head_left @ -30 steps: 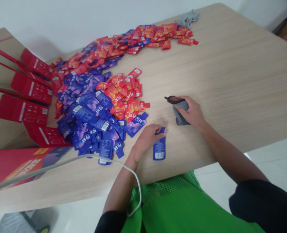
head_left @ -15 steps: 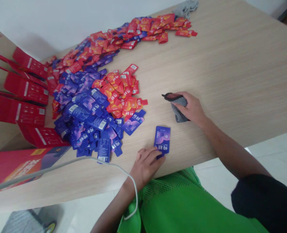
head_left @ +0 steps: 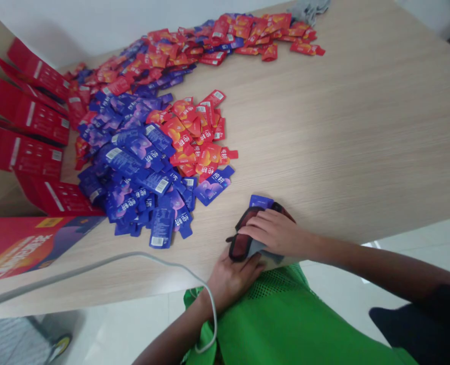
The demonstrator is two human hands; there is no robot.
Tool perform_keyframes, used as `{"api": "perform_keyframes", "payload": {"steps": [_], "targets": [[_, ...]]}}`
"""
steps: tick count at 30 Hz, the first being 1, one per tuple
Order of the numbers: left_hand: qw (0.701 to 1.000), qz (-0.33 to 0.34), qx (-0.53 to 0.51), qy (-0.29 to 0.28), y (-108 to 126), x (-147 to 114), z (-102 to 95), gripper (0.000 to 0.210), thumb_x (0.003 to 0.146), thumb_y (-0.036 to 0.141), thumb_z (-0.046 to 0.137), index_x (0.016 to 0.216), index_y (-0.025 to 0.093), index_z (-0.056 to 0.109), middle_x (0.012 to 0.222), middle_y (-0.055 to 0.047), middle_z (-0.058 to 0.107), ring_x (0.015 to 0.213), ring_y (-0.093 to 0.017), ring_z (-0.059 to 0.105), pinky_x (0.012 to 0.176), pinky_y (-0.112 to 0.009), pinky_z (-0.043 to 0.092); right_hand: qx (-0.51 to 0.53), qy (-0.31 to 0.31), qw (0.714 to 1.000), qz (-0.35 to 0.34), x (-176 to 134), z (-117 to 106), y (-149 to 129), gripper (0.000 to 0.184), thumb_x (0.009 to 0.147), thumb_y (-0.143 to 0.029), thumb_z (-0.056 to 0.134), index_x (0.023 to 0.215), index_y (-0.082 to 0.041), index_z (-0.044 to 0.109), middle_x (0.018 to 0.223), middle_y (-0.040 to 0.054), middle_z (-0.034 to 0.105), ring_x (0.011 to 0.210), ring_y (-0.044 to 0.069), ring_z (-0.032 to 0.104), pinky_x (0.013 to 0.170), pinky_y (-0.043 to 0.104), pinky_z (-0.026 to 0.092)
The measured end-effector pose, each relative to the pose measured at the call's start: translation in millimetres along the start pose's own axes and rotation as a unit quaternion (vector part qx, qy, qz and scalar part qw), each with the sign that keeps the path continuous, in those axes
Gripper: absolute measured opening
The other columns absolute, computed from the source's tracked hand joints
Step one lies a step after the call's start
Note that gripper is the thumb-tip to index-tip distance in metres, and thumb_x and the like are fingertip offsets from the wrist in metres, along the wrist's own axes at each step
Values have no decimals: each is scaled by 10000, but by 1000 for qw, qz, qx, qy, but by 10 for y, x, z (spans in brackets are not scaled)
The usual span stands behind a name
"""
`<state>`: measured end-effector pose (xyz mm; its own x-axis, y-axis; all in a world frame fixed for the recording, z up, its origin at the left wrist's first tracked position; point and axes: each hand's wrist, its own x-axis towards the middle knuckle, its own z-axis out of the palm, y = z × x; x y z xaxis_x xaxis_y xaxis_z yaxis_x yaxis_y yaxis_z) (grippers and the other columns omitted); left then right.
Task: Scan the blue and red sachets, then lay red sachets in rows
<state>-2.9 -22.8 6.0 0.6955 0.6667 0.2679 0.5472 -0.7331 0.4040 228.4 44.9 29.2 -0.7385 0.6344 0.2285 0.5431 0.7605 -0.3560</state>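
Two bare hands meet in the lower middle of the frame, over the near edge of the wooden table (head_left: 362, 132). The right hand (head_left: 272, 230) has its fingers bent and closed over a folded grey cloth (head_left: 259, 247), its thumb out of sight. The cloth has dark rims around reddish-brown inner faces, which show just left of the fingers. The left hand (head_left: 234, 276) sits below and to the left, its fingers reaching beneath the cloth; their tips are hidden, so whether they pinch anything cannot be told.

One purple pouch (head_left: 261, 201) lies under the cloth and right hand, only its upper end visible, a flat, straight edge with rounded corners. The rest is covered.

Left of centre lies a heap of purple pouches (head_left: 134, 157), some showing white barcodes, others lilac artwork and white characters. Orange-red pouches (head_left: 198, 137) lie against its right side. A long, mixed row of pouches (head_left: 210, 43) runs across the top, and red boxes (head_left: 44, 119) stand at the left edge.
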Motion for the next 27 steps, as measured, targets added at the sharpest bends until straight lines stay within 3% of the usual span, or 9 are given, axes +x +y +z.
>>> {"api": "perform_keyframes", "payload": {"steps": [2,5,10,12,15,17,21,24,27], "targets": [[1000,13,0,-3,-5,-4,8,282,1031,320,674,1264,167,715,1190,-55,817,1052,-218,783,999,-391,645,-12,-11,1000,11,1,107,80,319,970,-224,646,1288,-210,666,1150,84,747,998,258,644,903,410,503],[999,42,8,-4,-18,5,12,383,1030,300,677,1373,132,663,1432,-83,711,1354,-243,660,1166,-418,564,-36,-1,998,59,80,76,412,438,918,-265,737,1336,-180,637,1218,120,723,1078,300,632,950,449,501],[999,40,10,4,-27,13,28,361,1034,304,671,1353,137,680,1425,-71,716,1362,-233,657,1175,-408,563,-114,35,983,139,254,-280,956,482,895,-203,727,1363,-167,617,1262,158,708,1135,353,633,972,488,504],[999,36,7,3,-23,20,27,358,1033,304,671,1352,141,682,1424,-70,717,1356,-232,661,1167,-408,569,-110,106,974,169,280,-446,960,485,904,-186,685,1382,-197,602,1285,144,705,1164,353,631,1004,496,496],[1000,31,-1,7,-11,31,18,345,1035,305,668,1344,152,686,1419,-65,720,1353,-232,664,1159,-413,575,-51,185,968,159,248,-556,662,496,921,-200,646,1411,-221,577,1316,125,700,1200,334,627,1037,484,490],[1000,22,-9,11,-2,31,16,329,1034,306,669,1325,155,695,1386,-66,740,1303,-233,697,1125,-411,595,-13,145,984,100,179,-472,356,471,938,-214,632,1407,-215,587,1293,115,715,1165,311,639,1003,455,504],[999,-12,-29,12,11,12,26,254,1034,301,663,1243,172,725,1165,-24,827,944,-189,801,925,-362,668,-2,8,1000,13,33,-65,-15,355,974,-206,622,1327,-185,649,1178,94,751,1021,259,655,938,404,513],[1000,9,-20,9,11,8,35,326,1036,302,661,1319,144,690,1313,-65,777,1157,-227,760,1043,-400,623,-6,-5,999,41,34,89,166,365,944,-194,661,1308,-183,662,1191,102,747,1056,270,657,950,415,514],[999,33,-1,23,2,26,34,327,1039,298,659,1321,134,685,1394,-78,735,1335,-251,669,1147,-421,549,-43,36,993,108,118,-22,603,429,905,-209,697,1331,-183,651,1225,131,735,1129,319,655,990,462,512]]}}
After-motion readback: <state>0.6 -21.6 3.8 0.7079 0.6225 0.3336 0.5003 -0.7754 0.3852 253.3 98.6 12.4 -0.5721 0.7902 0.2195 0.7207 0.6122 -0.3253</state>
